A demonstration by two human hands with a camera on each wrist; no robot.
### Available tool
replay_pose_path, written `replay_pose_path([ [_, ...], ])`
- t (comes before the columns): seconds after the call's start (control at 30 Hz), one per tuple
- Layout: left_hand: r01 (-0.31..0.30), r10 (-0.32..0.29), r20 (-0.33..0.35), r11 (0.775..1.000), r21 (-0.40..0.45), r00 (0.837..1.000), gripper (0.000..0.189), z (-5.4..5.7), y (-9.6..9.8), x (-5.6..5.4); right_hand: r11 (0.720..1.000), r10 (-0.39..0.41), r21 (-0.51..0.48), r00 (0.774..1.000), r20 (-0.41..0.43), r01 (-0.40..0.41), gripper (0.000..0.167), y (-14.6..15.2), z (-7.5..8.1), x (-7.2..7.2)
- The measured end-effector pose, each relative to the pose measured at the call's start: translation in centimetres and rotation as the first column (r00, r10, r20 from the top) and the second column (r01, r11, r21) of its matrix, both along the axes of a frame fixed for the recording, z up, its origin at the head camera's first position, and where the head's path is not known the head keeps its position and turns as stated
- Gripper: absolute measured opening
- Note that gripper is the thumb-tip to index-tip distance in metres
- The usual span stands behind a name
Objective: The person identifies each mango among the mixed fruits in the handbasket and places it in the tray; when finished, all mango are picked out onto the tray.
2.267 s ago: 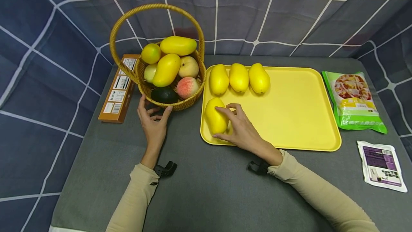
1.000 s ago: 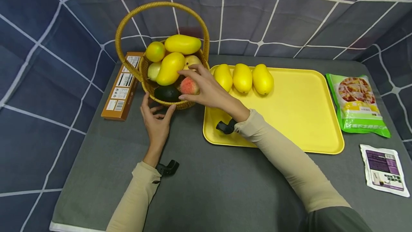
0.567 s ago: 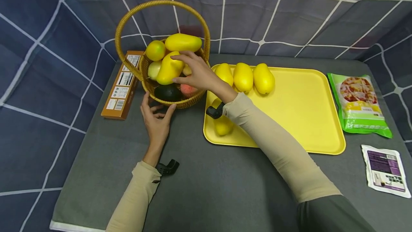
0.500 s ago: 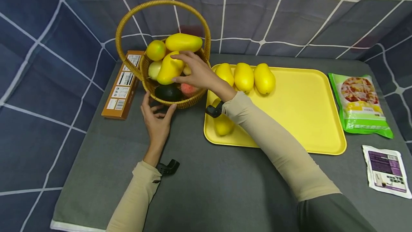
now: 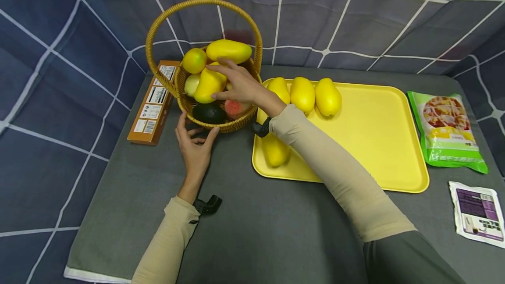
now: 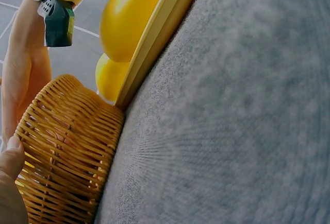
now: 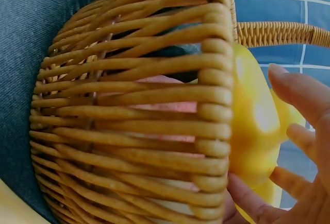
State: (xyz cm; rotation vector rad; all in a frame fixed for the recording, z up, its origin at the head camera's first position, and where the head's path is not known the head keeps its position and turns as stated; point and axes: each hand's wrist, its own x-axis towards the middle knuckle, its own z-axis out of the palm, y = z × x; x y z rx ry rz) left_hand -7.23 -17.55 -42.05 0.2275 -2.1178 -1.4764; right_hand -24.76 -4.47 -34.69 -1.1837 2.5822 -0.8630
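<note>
The wicker basket (image 5: pixel 236 126) stands at back left, holding two mangoes, a dark avocado (image 5: pixel 209 114), a reddish peach (image 5: pixel 233 108) and an orange-like fruit (image 5: pixel 194 60). My right hand (image 5: pixel 245 86) reaches over its right rim, thumb and fingers around the front mango (image 5: pixel 208 90). In the right wrist view those fingers curl about that mango (image 7: pixel 252 116). My left hand (image 5: pixel 196 152) holds the basket's front, thumb and index finger spread against the rim; the left wrist view shows the thumb (image 6: pixel 11 154) there. The yellow tray (image 5: pixel 375 143) carries several mangoes.
Left of the basket lies an orange-brown box (image 5: pixel 149 113). A green food bag (image 5: pixel 447 130) and a white-and-purple packet (image 5: pixel 477 214) lie right of the tray. Tall basket handle (image 5: pixel 205 2) arches overhead; a tiled-pattern curtain (image 5: pixel 307 21) backs the table.
My right hand has left the mango at the tray's front left and moved up and left into the basket, closing around the front mango. My left hand stays at the basket.
</note>
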Motion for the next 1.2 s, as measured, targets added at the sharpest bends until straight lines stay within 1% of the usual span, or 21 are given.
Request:
replay_pose_path([
  [0.2,0.003,-0.003,-0.001,1.000,0.000,1.000,0.082,0.1,0.0,0.0,0.993,0.022,0.116,0.998,-0.059,-0.015,0.080,-0.5,0.0,-0.4],
  [0.3,0.007,-0.007,-0.005,1.000,0.001,1.000,0.082,0.1,0.0,0.0,0.991,0.023,0.135,0.998,-0.065,-0.014,0.081,-0.5,0.1,-0.4],
  [0.43,0.014,-0.014,-0.008,1.000,0.004,1.000,0.082,0.1,0.1,0.0,0.992,0.009,0.130,0.998,-0.058,-0.001,0.084,-0.6,0.1,-0.4],
  [0.57,0.012,-0.012,-0.004,1.000,0.000,1.000,0.082,0.1,0.1,0.0,0.991,-0.023,0.130,0.999,-0.045,0.028,0.090,-1.0,0.0,-0.3],
  [0.73,-0.001,0.001,-0.001,1.000,-0.006,1.000,0.082,0.2,0.0,0.0,0.993,-0.060,0.100,0.998,-0.026,0.062,0.090,-1.8,0.0,0.0],
  [1.0,0.004,-0.004,0.007,1.000,-0.005,1.000,0.082,0.3,0.0,0.1,0.992,-0.112,0.049,0.991,-0.072,0.116,0.082,-2.6,-0.3,0.5],
  [1.2,0.003,-0.003,0.003,1.000,-0.008,1.000,0.081,0.3,-0.1,0.0,0.993,-0.115,0.013,0.989,-0.092,0.116,0.081,-2.7,-0.5,0.4],
])
